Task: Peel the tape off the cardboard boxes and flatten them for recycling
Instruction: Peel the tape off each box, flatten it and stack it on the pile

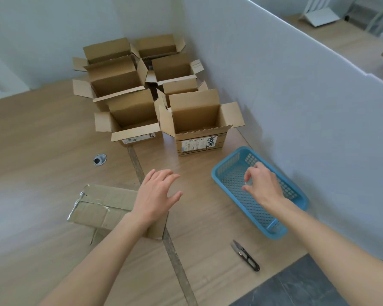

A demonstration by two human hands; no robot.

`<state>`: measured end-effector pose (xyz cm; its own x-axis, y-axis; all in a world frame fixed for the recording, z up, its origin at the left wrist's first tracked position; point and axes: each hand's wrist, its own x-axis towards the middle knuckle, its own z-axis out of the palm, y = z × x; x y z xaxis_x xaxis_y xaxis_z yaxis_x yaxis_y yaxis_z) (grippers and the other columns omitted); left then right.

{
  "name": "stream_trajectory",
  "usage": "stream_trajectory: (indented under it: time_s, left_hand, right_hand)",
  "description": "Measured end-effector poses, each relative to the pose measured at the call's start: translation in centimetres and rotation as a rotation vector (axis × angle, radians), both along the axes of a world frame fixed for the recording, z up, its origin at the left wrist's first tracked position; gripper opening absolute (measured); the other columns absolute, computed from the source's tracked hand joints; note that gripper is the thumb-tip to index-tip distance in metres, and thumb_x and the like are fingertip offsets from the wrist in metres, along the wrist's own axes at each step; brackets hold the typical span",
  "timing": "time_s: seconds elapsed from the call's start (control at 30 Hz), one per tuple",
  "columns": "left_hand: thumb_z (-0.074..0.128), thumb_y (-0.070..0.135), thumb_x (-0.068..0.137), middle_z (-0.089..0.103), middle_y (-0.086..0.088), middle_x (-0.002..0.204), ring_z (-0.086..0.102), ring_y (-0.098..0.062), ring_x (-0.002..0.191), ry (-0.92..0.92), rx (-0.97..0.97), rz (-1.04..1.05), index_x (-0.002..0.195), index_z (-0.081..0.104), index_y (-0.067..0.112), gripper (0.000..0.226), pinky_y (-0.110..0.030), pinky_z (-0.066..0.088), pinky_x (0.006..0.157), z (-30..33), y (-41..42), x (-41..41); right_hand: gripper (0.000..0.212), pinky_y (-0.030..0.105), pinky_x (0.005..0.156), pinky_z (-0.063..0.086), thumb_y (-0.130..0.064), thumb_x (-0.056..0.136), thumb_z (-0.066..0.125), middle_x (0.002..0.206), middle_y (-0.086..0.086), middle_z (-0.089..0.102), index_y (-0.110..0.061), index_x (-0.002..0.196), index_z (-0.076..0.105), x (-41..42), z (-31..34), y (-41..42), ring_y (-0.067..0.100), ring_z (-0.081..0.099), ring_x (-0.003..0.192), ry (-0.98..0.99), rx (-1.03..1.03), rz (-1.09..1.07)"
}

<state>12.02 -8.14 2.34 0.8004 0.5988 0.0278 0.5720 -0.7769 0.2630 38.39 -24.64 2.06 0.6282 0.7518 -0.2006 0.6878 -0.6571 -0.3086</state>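
Observation:
A flattened cardboard box (97,206) with shiny tape scraps along its left edge lies on the wooden table (31,151), partly under my left forearm. My left hand (157,193) hovers above the table just right of it, fingers spread and holding nothing. Over the blue plastic basket (301,199), my right hand (263,184) has its fingers curled downward. Thumb and forefinger seem to pinch a small, faintly shiny piece of clear tape (247,183). Several open, upright cardboard boxes stand at the back; the nearest one (199,138) has a label.
Small black snips (244,255) lie on the table near the front right edge. A cable hole (100,159) sits left of the table's centre seam. A white partition wall (296,96) runs along the right side. Dark floor shows at the bottom right.

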Motion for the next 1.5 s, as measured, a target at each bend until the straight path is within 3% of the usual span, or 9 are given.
stream_trajectory:
  time_s: [0.1, 0.27, 0.47, 0.6, 0.8, 0.9, 1.03, 1.23, 1.5]
  left_hand:
    - [0.065, 0.05, 0.093, 0.057, 0.002, 0.142, 0.047, -0.016, 0.137, -0.019, 0.042, 0.038, 0.139, 0.059, 0.023, 0.054, -0.04, 0.017, 0.125, 0.5, 0.8, -2.1]
    - [0.042, 0.086, 0.084, 0.033, 0.003, 0.163, 0.02, -0.015, 0.154, 0.081, -0.006, 0.164, 0.156, 0.037, 0.03, 0.091, -0.048, -0.004, 0.127, 0.9, 2.6, -6.9]
    - [0.035, 0.108, 0.056, -0.009, 0.011, 0.169, -0.025, -0.012, 0.152, 0.279, -0.115, 0.075, 0.159, -0.009, 0.043, 0.129, -0.059, -0.02, 0.118, -0.7, 2.8, -12.4]
    - [0.062, 0.084, 0.067, 0.001, 0.011, 0.17, -0.021, -0.006, 0.152, 0.257, -0.108, 0.019, 0.162, 0.001, 0.036, 0.123, -0.06, -0.017, 0.119, -0.9, 3.3, -13.2]
    - [0.081, 0.067, 0.066, -0.001, 0.007, 0.171, -0.008, -0.01, 0.156, -0.006, -0.091, -0.027, 0.163, 0.01, 0.026, 0.127, -0.045, -0.005, 0.126, -0.5, 4.4, -15.2]
    - [0.076, 0.081, 0.062, 0.002, -0.004, 0.171, -0.006, -0.023, 0.157, -0.007, 0.139, 0.196, 0.161, 0.024, 0.025, 0.125, -0.062, -0.006, 0.122, -1.3, 3.5, -17.3]
    - [0.042, 0.093, 0.075, -0.017, 0.004, 0.168, -0.026, -0.013, 0.152, -0.095, -0.167, 0.526, 0.154, 0.027, 0.052, 0.09, -0.057, -0.009, 0.122, -2.6, 2.9, -19.4]
    - [0.034, 0.077, 0.088, -0.016, 0.012, 0.168, -0.029, -0.002, 0.149, -0.255, -0.283, 0.567, 0.153, 0.034, 0.05, 0.07, -0.035, 0.005, 0.118, -3.6, 3.2, -19.6]
    - [0.033, 0.08, 0.087, -0.013, 0.018, 0.167, -0.026, -0.002, 0.149, -0.229, -0.264, 0.62, 0.153, 0.025, 0.056, 0.071, -0.036, 0.011, 0.117, -3.7, 1.9, -17.8]
  right_hand:
    - [0.023, 0.041, 0.093, 0.053, -0.009, 0.089, 0.075, 0.119, 0.01, 0.066, -0.011, 0.112, 0.075, 0.0, -0.5, 0.7, 0.032, 0.064, 0.112, -0.005, -0.191, 0.052]
    - [0.011, 0.035, 0.073, 0.052, -0.004, 0.094, 0.06, 0.139, 0.016, 0.054, -0.008, 0.084, 0.06, -1.5, -0.6, 2.0, 0.032, 0.059, 0.12, -0.12, -0.446, 0.144]
    - [0.025, 0.04, 0.077, 0.055, -0.025, 0.102, 0.051, 0.122, -0.008, 0.061, -0.025, 0.111, 0.074, -6.9, 0.3, 6.0, 0.016, 0.052, 0.12, -0.07, 0.006, 0.416]
    - [0.029, 0.033, 0.095, 0.051, -0.034, 0.1, 0.056, 0.128, -0.016, 0.06, -0.032, 0.128, 0.063, -13.3, 0.6, 9.1, 0.005, 0.053, 0.121, 0.211, 0.155, 0.673]
    - [0.055, 0.03, 0.101, 0.049, -0.045, 0.095, 0.066, 0.137, -0.009, 0.061, -0.027, 0.144, 0.049, -21.3, -0.8, 12.1, 0.007, 0.057, 0.121, 0.555, 0.232, 0.572]
    - [0.036, 0.038, 0.094, 0.054, -0.04, 0.094, 0.068, 0.118, -0.009, 0.068, -0.024, 0.126, 0.061, -22.8, -1.7, 12.9, 0.01, 0.064, 0.105, 0.572, 0.268, 0.444]
    - [0.027, 0.038, 0.09, 0.055, -0.039, 0.092, 0.071, 0.103, -0.011, 0.069, -0.023, 0.113, 0.065, -23.4, -2.2, 13.7, 0.009, 0.065, 0.095, 0.595, 0.283, 0.388]
    - [0.021, 0.034, 0.078, 0.059, -0.023, 0.089, 0.077, 0.095, -0.012, 0.066, -0.023, 0.103, 0.062, -24.5, -3.0, 12.8, 0.004, 0.066, 0.087, 0.554, 0.499, 0.326]
    - [0.043, 0.031, 0.086, 0.057, -0.024, 0.074, 0.09, 0.105, -0.014, 0.065, -0.024, 0.106, 0.062, -26.6, -4.2, 10.5, 0.003, 0.065, 0.096, 0.621, 0.624, 0.192]
